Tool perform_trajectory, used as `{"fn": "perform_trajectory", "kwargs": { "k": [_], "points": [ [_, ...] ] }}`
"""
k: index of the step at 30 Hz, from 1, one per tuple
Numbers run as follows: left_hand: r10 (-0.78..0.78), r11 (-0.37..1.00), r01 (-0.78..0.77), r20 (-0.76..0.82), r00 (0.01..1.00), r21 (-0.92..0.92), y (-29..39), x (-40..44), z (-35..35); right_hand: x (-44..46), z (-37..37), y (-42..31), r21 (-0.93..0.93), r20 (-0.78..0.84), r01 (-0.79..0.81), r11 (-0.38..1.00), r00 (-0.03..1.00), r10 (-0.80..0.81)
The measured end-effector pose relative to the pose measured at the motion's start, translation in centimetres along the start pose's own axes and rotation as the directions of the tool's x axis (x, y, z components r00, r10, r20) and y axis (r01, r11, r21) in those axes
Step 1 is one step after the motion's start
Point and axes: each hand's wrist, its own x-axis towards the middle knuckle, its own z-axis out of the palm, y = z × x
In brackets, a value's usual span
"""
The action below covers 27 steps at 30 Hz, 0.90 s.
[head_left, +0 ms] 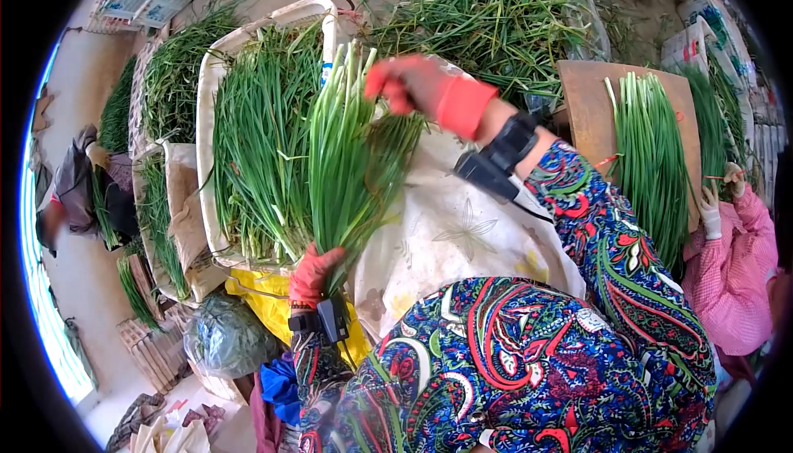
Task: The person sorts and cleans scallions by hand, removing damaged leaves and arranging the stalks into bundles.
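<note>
My left hand (315,274), in a red glove, is wrapped round the lower, leafy part of a bunch of Chinese chives (337,168). The pale stem ends point away from me, beside the white basket (206,135). My right hand (429,94), also red-gloved, is close to those stem ends on their right and is smeared by motion. Whether its fingers grip anything is unclear. Blurred green leaves hang below it. More chives (256,147) fill the basket, left of the bunch. A pale patterned cloth (462,213) lies in front of my body.
A heap of loose greens (487,19) lies at the far side. On the right, chives (648,135) rest on a brown board (586,94), near a co-worker in a pink sleeve (727,259). Another person (78,184) is at far left. A clear plastic bag (227,333) stands lower left.
</note>
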Motion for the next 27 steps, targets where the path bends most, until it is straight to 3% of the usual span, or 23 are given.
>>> {"fn": "perform_trajectory", "kwargs": {
  "k": [1, 3, 4, 5, 6, 7, 8, 9, 10, 13, 14, 17, 18, 21, 23, 25, 26, 27],
  "points": [
    [0.018, 1.0, -0.017, 0.011, 1.0, -0.021, -0.3, 0.0, -0.2, 0.3, -1.6, -1.0, 0.128, 0.017, 0.148, 0.981, 0.988, -0.152],
    [-0.004, 0.999, 0.004, 0.008, 1.0, -0.042, -1.1, 0.1, -1.1, 0.9, -5.5, -4.0, 0.33, -0.135, 0.258, 0.908, 0.965, -0.225],
    [-0.031, 0.999, 0.031, -0.008, 0.999, -0.042, -1.2, 0.1, -1.4, 1.1, -5.5, -4.3, 0.009, -0.142, 0.191, 0.981, 0.972, -0.188],
    [-0.058, 0.998, 0.058, -0.022, 0.998, -0.039, -1.2, 0.2, -1.5, 1.1, -5.5, -4.5, -0.311, -0.161, 0.103, 0.945, 0.974, -0.159],
    [-0.021, 0.999, 0.021, -0.022, 1.0, -0.028, -1.2, 0.3, -1.3, 1.0, -5.5, -4.7, -0.596, -0.193, -0.002, 0.803, 0.971, -0.141],
    [-0.015, 1.0, 0.015, -0.012, 1.0, -0.019, -1.2, 0.5, -1.3, 0.5, -5.3, -2.8, -0.873, 0.096, 0.195, 0.447, 0.967, -0.236],
    [-0.011, 1.0, 0.011, -0.001, 1.0, -0.01, -1.2, 0.8, -1.4, -0.1, -4.7, 0.0, -0.965, 0.095, 0.143, 0.221, 0.972, -0.216],
    [-0.007, 1.0, 0.007, 0.006, 1.0, -0.001, -1.3, 0.9, -1.6, -0.9, -2.9, 1.0, -0.979, 0.146, 0.166, 0.119, 0.976, -0.16],
    [-0.023, 1.0, 0.023, -0.013, 1.0, -0.011, -1.5, 0.9, -1.8, 0.2, -2.9, 4.3, -0.979, 0.204, 0.203, -0.033, 0.945, -0.257],
    [0.003, 0.999, -0.002, -0.029, 1.0, 0.033, -0.3, 0.0, -0.3, 0.7, -0.2, 4.4, -0.963, 0.174, 0.178, 0.2, 0.984, -0.038],
    [-0.012, 1.0, 0.012, -0.014, 1.0, 0.017, -0.6, 0.2, -0.8, 2.2, -0.9, 6.6, -0.941, 0.178, 0.224, 0.252, 0.965, -0.195],
    [0.018, 0.998, -0.017, 0.017, 1.0, -0.06, -0.6, 0.1, -0.6, 2.6, 0.0, 5.2, -0.858, 0.087, 0.213, 0.468, 0.957, -0.275],
    [0.062, 0.997, -0.061, 0.016, 0.998, -0.048, -1.0, 0.0, -0.8, 4.3, -1.1, 6.1, -0.88, 0.113, 0.311, 0.359, 0.871, -0.478],
    [-0.013, 1.0, 0.013, -0.018, 1.0, 0.007, -2.8, 0.4, -3.3, 5.8, -1.4, 2.4, -0.539, -0.208, 0.066, 0.84, 0.955, -0.209],
    [-0.003, 1.0, 0.003, -0.004, 1.0, 0.026, -2.7, 0.1, -3.0, 5.0, -2.9, -1.4, -0.725, -0.063, 0.21, 0.656, 0.928, -0.367],
    [0.004, 1.0, -0.004, 0.012, 1.0, 0.006, -3.2, 0.1, -3.3, 4.5, -4.0, -5.8, -0.424, -0.325, 0.091, 0.901, 0.914, -0.245],
    [0.003, 1.0, -0.003, -0.01, 1.0, -0.008, -2.9, -0.1, -2.7, 8.5, -10.6, -6.4, -0.306, -0.218, 0.265, 0.914, 0.916, -0.338],
    [0.003, 1.0, -0.004, -0.035, 0.999, -0.027, -2.4, -0.7, -1.6, 9.8, -14.2, -6.2, -0.263, -0.186, 0.296, 0.918, 0.919, -0.349]
  ]
}}
